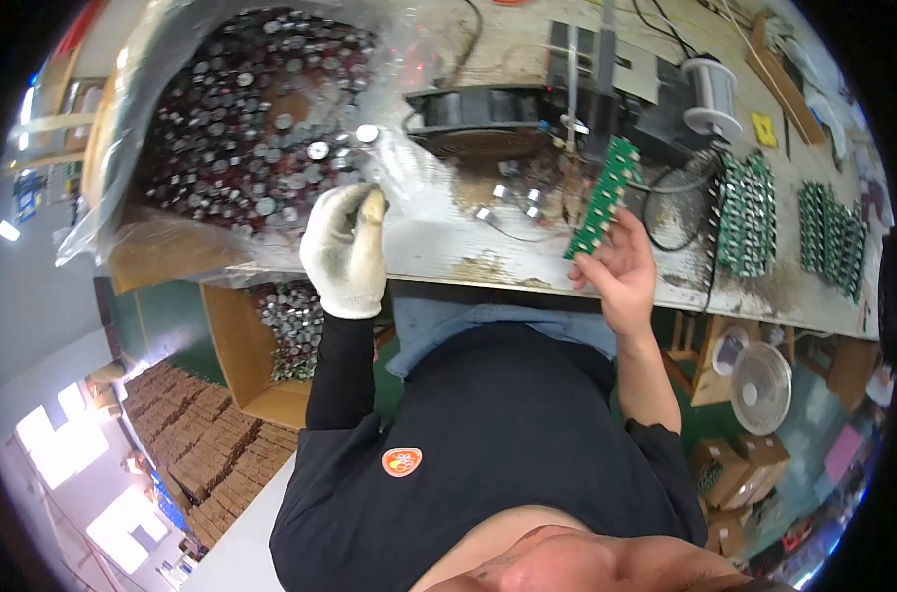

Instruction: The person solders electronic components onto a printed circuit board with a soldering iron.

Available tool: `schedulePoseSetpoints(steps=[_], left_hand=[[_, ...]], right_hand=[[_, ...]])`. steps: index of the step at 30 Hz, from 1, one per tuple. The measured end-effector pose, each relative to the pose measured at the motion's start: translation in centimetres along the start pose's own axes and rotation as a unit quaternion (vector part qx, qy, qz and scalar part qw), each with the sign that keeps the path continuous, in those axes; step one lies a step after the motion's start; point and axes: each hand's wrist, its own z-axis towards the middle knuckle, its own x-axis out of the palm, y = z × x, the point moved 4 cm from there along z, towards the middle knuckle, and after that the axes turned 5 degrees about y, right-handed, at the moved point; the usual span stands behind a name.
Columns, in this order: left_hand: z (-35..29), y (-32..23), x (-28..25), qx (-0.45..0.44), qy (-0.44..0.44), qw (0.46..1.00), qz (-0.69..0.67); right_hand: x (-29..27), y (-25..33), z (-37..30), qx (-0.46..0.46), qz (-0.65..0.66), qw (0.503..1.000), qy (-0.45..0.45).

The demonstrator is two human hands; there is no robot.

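My left hand (345, 247), in a white work glove with a yellowed thumb, is closed in a pinch at the near right edge of the box of parts. What its fingertips hold, if anything, is too small to make out. Beside it lie many small round silver metal parts (268, 205) in a plastic-lined cardboard box. My bare right hand (623, 266) grips the lower end of a long narrow green circuit board (606, 197), tilted up over the bench. Several small silver parts (534, 204) lie on the bench between my hands.
A black fan (488, 109) stands behind the loose parts. A vertical metal-rod fixture (572, 89) and a wire spool (712, 94) are at the back. Stacked green boards (747, 212) sit to the right, with cables (655, 232) before them. A carton (236, 340) holds more parts below left.
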Motion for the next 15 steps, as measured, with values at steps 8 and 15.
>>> schedulePoseSetpoints(steps=[8,15], left_hand=[[-4.5,-2.0,8.4,-0.088,0.239,0.966,-0.048],[-6.0,-1.9,12.0,-0.277,0.298,0.894,-0.187]], right_hand=[[0.5,0.5,0.3,0.007,0.052,0.998,0.016],[0.4,1.0,0.5,0.001,0.054,0.998,0.018]])
